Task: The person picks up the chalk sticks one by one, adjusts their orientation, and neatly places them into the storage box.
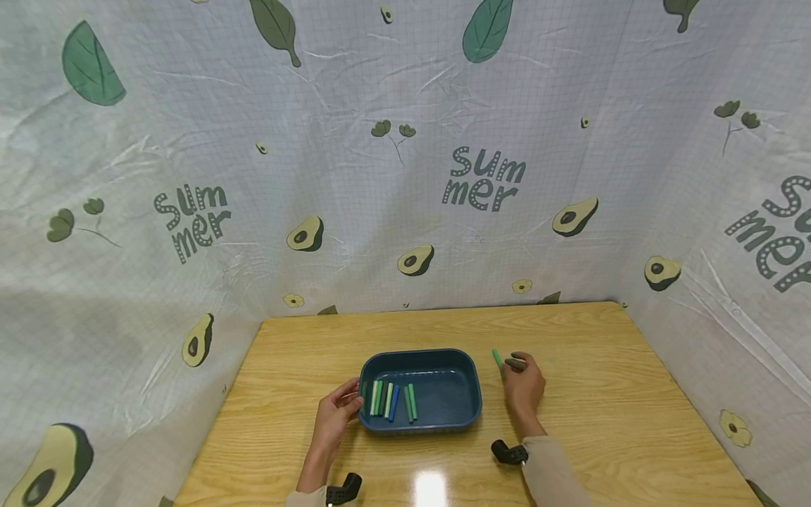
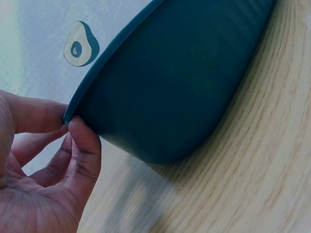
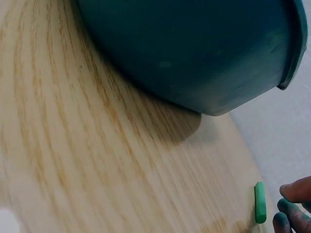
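Observation:
A dark teal plastic tray stands on the table, its left rim pinched between the thumb and fingers of my left hand. The left wrist view shows the same grip on the rim. Inside, towards the left, lie several chalk sticks in green, pale green and blue. One green chalk stick lies on the table to the right of the tray. Close beside it is my right hand, fingers loosely bent. In the right wrist view a small gap separates this chalk from the darkly stained fingertips.
The wooden table reaches to a pale patterned sheet hanging behind it and along both sides. A small black device sits on the right wrist, and another device on the left. Light glares off the table's front part.

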Demonstrator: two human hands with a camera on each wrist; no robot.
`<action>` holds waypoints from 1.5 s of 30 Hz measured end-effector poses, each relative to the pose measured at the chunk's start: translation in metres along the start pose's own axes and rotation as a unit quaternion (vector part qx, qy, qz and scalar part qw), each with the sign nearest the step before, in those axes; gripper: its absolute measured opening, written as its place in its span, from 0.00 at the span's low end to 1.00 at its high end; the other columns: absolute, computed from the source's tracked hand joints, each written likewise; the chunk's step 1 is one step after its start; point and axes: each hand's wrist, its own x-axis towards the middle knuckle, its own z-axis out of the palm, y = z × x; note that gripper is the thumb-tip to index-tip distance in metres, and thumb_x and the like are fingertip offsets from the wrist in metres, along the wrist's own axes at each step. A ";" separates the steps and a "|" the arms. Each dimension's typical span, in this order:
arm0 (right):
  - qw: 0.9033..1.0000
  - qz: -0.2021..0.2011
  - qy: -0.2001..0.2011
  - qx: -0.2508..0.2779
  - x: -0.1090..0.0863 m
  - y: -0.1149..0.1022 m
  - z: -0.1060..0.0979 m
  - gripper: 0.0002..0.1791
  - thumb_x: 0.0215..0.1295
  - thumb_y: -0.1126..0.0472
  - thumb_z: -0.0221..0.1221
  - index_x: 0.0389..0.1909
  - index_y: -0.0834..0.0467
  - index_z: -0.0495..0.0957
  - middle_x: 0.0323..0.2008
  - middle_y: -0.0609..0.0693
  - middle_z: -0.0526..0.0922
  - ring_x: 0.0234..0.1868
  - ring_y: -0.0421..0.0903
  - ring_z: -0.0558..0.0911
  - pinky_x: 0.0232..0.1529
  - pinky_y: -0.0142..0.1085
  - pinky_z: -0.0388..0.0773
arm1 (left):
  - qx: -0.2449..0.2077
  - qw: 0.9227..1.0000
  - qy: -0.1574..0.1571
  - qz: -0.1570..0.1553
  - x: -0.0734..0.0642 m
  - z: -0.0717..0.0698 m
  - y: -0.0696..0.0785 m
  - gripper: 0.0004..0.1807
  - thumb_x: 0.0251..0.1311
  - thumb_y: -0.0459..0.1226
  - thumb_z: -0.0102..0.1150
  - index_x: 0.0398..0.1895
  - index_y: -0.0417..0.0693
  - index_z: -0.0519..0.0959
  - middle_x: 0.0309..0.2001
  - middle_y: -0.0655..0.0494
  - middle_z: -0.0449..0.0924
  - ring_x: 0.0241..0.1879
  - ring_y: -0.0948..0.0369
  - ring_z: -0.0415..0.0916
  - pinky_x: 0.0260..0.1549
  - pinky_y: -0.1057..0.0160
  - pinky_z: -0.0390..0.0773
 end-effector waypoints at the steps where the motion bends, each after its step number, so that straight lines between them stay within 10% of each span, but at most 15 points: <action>1: 1.000 -0.001 -0.001 -0.004 0.000 0.000 0.001 0.19 0.63 0.63 0.62 0.55 0.62 0.78 0.45 0.62 0.86 0.46 0.59 0.85 0.47 0.53 0.79 | 0.000 1.000 0.000 0.000 0.000 0.000 0.000 0.25 0.65 0.26 0.54 0.66 0.33 0.69 0.58 0.35 0.73 0.46 0.62 0.76 0.36 0.68 0.80; 45: 0.997 -0.047 -0.005 -0.066 0.002 0.007 0.013 0.17 0.64 0.67 0.60 0.54 0.65 0.78 0.43 0.65 0.85 0.42 0.61 0.84 0.42 0.54 0.79 | -0.001 1.000 0.006 0.002 0.002 0.002 -0.001 0.24 0.65 0.25 0.54 0.65 0.34 0.71 0.58 0.35 0.73 0.47 0.60 0.77 0.36 0.67 0.80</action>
